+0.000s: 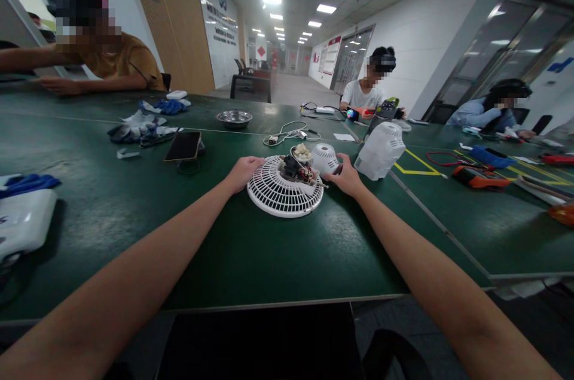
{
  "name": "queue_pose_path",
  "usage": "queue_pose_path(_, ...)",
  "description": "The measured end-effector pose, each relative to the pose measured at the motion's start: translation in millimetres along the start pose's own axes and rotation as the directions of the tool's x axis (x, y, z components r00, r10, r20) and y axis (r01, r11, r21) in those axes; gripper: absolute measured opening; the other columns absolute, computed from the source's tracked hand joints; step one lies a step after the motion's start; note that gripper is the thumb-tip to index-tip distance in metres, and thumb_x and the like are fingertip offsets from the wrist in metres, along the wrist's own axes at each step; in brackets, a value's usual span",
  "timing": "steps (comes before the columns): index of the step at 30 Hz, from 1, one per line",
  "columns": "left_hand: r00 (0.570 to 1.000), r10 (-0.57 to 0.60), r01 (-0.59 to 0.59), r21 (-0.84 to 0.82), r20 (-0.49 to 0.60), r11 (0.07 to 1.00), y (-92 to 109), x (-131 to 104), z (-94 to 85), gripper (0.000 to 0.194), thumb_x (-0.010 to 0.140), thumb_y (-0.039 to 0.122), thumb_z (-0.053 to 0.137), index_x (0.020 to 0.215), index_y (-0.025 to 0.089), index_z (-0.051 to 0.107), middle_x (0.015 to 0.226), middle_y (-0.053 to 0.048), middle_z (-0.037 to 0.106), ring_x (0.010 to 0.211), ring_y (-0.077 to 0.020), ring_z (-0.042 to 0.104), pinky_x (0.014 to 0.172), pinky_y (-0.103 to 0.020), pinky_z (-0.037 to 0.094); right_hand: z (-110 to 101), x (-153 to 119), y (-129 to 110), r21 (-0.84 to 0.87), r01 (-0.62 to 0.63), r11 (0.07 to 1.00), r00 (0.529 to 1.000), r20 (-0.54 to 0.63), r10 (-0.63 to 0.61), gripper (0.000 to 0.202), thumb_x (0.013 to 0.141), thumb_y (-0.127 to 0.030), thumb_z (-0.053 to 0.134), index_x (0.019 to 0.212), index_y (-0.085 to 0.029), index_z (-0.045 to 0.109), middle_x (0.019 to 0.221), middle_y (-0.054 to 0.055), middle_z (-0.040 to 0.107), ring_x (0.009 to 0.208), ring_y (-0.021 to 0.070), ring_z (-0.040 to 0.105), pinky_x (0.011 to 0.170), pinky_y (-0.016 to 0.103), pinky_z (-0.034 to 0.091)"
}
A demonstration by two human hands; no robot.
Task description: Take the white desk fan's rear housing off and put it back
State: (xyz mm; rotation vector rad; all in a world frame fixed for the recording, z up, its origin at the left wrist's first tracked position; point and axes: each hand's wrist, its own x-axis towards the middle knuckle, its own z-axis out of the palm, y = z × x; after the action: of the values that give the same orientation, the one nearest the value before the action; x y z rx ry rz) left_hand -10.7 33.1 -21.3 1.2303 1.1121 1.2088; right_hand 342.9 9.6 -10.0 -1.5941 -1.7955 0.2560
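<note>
A round white fan grille [284, 203] lies on the green table, with an exposed motor [293, 169] and several thin wires on top of it. My left hand [244, 174] is closed on the grille's left rim. In my right hand [346, 176] is a white vented motor cover [325, 158], held just right of the motor; the fingers behind it are partly hidden. Right of that hand stands a larger white plastic housing [381, 151] with slots near its top. A coiled pale cable [291, 131] with a plug lies behind the grille.
On the green table [215, 254] are a metal bowl [234, 119], a phone [183, 146] and work gloves [139, 127]. A white device [27, 221] sits at left. An orange multimeter [479, 177] lies at right. Several people sit around the table.
</note>
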Motion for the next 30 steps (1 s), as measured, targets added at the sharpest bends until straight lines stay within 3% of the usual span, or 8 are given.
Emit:
queue_pose_path(16, 1.000, 0.028, -0.028, 0.039, 0.007, 0.999, 0.9, -0.9, 0.4, 0.015, 0.086, 0.027, 0.071, 0.088, 0.013, 0.075, 0.085, -0.009, 0.076, 0.077, -0.0211, 0.071, 0.069, -0.031, 0.056, 2.8, 2.2, 2.8, -0.034, 0.025, 0.999, 1.000, -0.008, -0.025, 0.090, 0.064, -0.042, 0.082, 0.140, -0.020, 0.038, 0.105, 0.009, 0.069, 0.088, 0.0277, 0.068, 0.086, 0.045, 0.053)
queue_pose_path(30, 0.999, 0.039, -0.041, 0.065, 0.027, 0.997, -0.3, 0.3, -0.8, 0.017, 0.086, 0.030, 0.069, 0.090, 0.014, 0.074, 0.084, -0.007, 0.075, 0.075, -0.0196, 0.071, 0.069, -0.031, 0.056, 4.7, 3.4, 8.0, -0.031, 0.037, 0.999, 0.999, -0.008, -0.038, 0.090, 0.065, -0.042, 0.081, 0.141, -0.022, 0.038, 0.106, 0.008, 0.070, 0.090, 0.0290, 0.069, 0.087, 0.048, 0.054)
